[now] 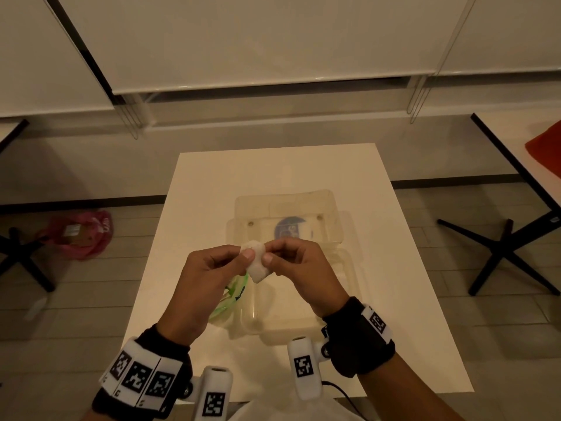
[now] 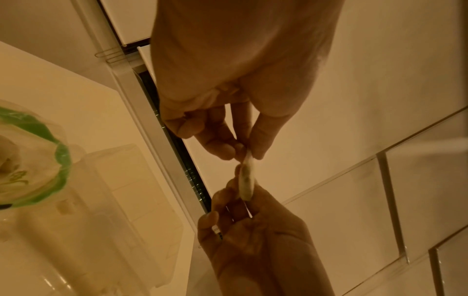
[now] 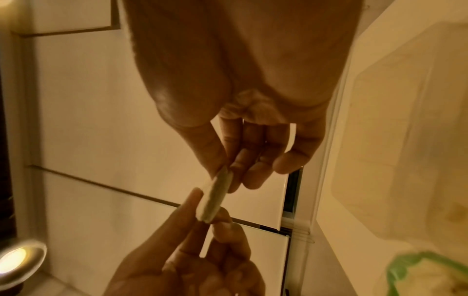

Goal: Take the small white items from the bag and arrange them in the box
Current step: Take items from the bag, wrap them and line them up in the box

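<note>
Nearest me, my left hand (image 1: 209, 268) and right hand (image 1: 299, 262) pinch one small white piece (image 1: 256, 262) between thumbs and fingertips, lifted above the table (image 1: 409, 299). It looks thin and soft, so I judge a light, even grip best, no tugging. Just below, at seven o'clock of the piece, sits the bag (image 1: 232, 294) with its green rim; beyond, toward twelve, the clear box (image 1: 343, 238) lies open. I should lower the piece flat into it.
</note>
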